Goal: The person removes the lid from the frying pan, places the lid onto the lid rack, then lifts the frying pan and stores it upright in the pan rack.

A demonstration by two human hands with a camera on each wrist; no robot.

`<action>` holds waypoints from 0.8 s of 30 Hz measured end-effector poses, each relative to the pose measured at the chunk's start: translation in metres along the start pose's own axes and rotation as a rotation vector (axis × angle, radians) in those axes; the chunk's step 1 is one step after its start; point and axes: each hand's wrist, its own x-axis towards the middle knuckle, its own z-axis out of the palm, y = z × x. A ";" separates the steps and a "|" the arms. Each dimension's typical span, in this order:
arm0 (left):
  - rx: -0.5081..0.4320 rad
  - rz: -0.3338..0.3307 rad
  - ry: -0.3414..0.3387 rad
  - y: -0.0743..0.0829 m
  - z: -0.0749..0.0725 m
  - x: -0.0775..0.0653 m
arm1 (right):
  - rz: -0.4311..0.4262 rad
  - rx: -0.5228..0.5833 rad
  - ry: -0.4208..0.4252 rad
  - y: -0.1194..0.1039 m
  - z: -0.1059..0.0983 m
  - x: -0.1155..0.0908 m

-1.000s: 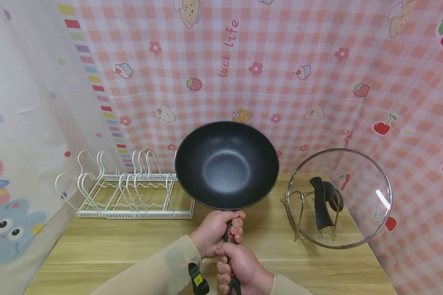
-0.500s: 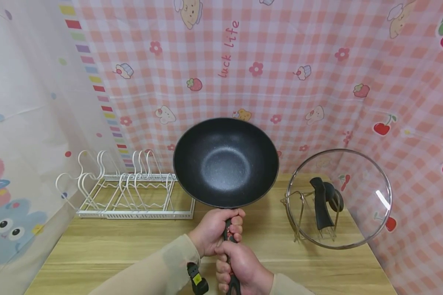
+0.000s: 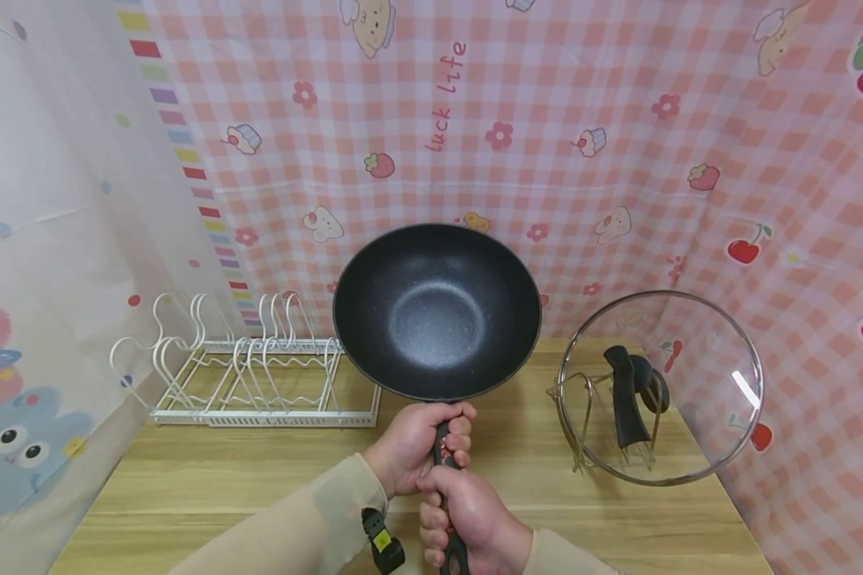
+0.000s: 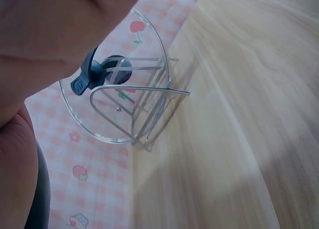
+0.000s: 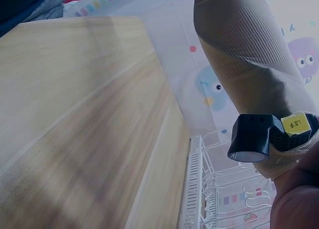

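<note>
A black wok [image 3: 437, 319] is held up over the wooden table, its dark inside facing me. My left hand [image 3: 420, 447] grips the handle close below the pan. Just beneath it, my right hand [image 3: 475, 519] grips the lower part of the same handle [image 3: 455, 555], whose looped end pokes out under the fist. In the left wrist view, the left hand [image 4: 55, 45] fills the upper left corner, with a dark sliver of the wok [image 4: 39, 194] at the edge. The right wrist view catches the left forearm's sleeve [image 5: 249, 55] and strapped camera.
A white wire rack [image 3: 273, 417] with upright loops stands on the table [image 3: 259, 495] at the left. At the right, a glass lid [image 3: 697, 391] with a black handle leans upright in a metal wire stand [image 3: 582, 423]. Checked cloth [image 3: 431, 184] hangs behind.
The wok has risen slightly and drifted a little left, with both hands moving up along with it. The grips stay the same. The rack and the lid have not moved.
</note>
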 end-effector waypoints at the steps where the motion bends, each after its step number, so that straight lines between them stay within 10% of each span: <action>1: -0.002 0.000 -0.002 0.001 0.000 0.000 | -0.002 0.002 0.001 0.000 0.000 0.000; 24: 0.080 0.018 0.045 0.011 -0.003 -0.009 | -0.053 -0.036 0.038 -0.005 0.011 0.003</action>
